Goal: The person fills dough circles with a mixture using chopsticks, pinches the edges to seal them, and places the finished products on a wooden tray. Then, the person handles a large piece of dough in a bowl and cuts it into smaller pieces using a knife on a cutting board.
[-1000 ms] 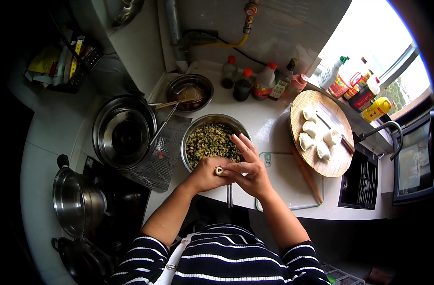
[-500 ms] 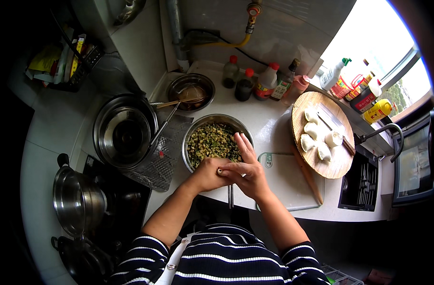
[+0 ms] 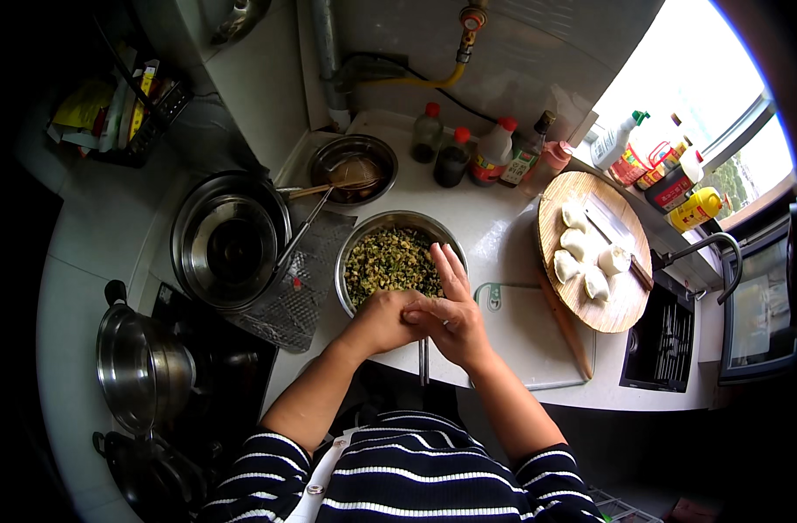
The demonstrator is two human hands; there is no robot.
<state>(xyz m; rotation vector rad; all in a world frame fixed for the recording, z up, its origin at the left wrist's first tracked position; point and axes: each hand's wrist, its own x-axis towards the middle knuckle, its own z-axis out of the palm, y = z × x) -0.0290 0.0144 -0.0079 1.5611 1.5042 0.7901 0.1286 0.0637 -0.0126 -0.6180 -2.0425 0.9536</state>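
My left hand (image 3: 383,321) is closed, its fingers wrapped inward over the near edge of a steel bowl (image 3: 458,253) of chopped green and yellow filling (image 3: 390,261). Against it presses my right hand (image 3: 457,324), thumb side and palm joined to the left hand, two fingers stretched upward. Whatever lies between the two hands is hidden now. Metal utensil handles (image 3: 423,362) show below the bowl, under my hands. To the right, several white folded dumplings (image 3: 573,242) rest on a round wooden board (image 3: 623,309), beside a knife (image 3: 609,225).
A wooden rolling pin (image 3: 568,329) leans by the round board, over a pale cutting board (image 3: 529,353). Several sauce bottles (image 3: 451,161) line the back. Left are a dark bowl (image 3: 353,157) with a strainer, stacked steel basins (image 3: 233,248) and a steel pot (image 3: 141,370).
The small pale bit that showed between my hands is now covered. My right hand has turned slightly against the left; both stay over the bowl's near edge.
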